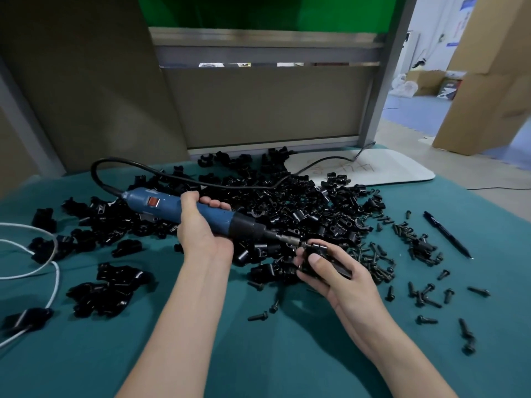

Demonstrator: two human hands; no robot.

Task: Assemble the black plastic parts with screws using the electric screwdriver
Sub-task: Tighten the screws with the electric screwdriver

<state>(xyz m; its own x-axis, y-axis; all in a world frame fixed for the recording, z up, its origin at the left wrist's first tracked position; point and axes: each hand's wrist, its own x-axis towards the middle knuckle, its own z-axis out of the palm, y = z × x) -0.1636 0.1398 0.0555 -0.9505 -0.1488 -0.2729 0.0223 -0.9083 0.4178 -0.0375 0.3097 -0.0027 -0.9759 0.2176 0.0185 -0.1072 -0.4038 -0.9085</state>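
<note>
My left hand (198,225) grips the blue electric screwdriver (163,206) around its body, lying almost level with its bit pointing right. The bit tip (298,242) meets a black plastic part (319,254) that my right hand (330,268) holds with thumb on top and fingers curled under. A big heap of loose black plastic parts (287,202) lies behind both hands on the teal cloth. Black screws (373,262) lie scattered to the right of my right hand.
A smaller group of black parts (112,285) sits at the left near a white cable (54,271). The screwdriver's black cord (115,163) loops back over the heap. A black pen (446,234) lies at the right. A white board (373,168) and a grey partition (258,110) stand behind.
</note>
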